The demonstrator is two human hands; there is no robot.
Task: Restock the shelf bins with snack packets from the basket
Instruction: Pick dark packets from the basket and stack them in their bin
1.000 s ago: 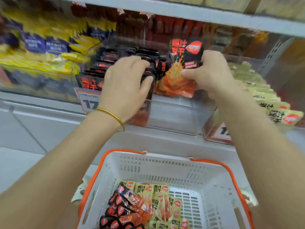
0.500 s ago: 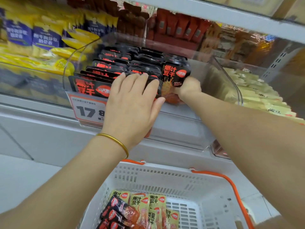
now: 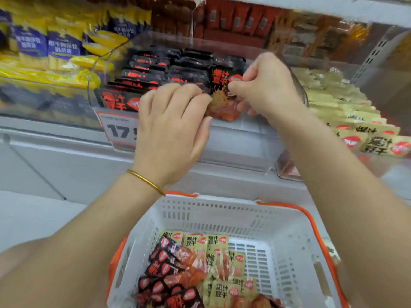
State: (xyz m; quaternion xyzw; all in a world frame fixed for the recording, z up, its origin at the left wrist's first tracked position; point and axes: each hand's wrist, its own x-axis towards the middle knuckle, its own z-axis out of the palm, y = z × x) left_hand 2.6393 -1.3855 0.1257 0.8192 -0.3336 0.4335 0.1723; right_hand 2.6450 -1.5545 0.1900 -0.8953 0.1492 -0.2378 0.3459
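In the clear shelf bin (image 3: 240,141), near its front right corner, the right hand (image 3: 266,87) pinches an upright black snack packet (image 3: 222,84) by its top. The left hand (image 3: 171,130) lies over the front rows of black packets (image 3: 142,78), fingers bent; whether they grip is lost in blur. Below, the white basket (image 3: 222,214) holds more packets (image 3: 213,252).

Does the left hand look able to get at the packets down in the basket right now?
Probably yes. The left hand only presses on the black packets in the bin, holding nothing, and the open basket lies right below with its snack packets uncovered.
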